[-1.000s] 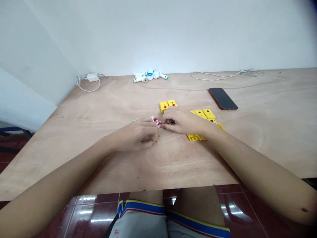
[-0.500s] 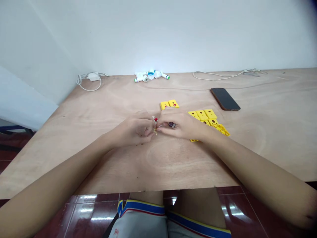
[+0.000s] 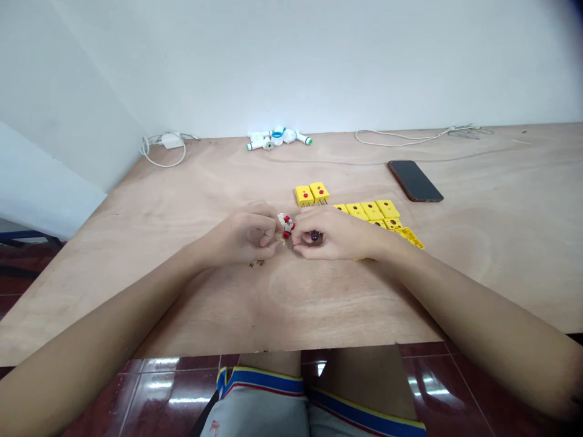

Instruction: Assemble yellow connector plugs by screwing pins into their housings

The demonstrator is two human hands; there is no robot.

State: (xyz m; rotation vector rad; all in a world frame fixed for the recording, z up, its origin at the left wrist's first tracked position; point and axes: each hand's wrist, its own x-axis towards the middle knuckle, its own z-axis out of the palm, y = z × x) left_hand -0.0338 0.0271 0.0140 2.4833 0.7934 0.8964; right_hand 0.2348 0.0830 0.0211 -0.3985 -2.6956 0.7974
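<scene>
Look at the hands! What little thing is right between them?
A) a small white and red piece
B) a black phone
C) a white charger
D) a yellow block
A. The small white-and-red piece sits right at the fingertips, between the left hand and the right hand.

Grey shorts (image 3: 255, 409) | blue-yellow-red striped hems (image 3: 259, 381) | small red mark (image 3: 214, 428), probably a logo
</scene>
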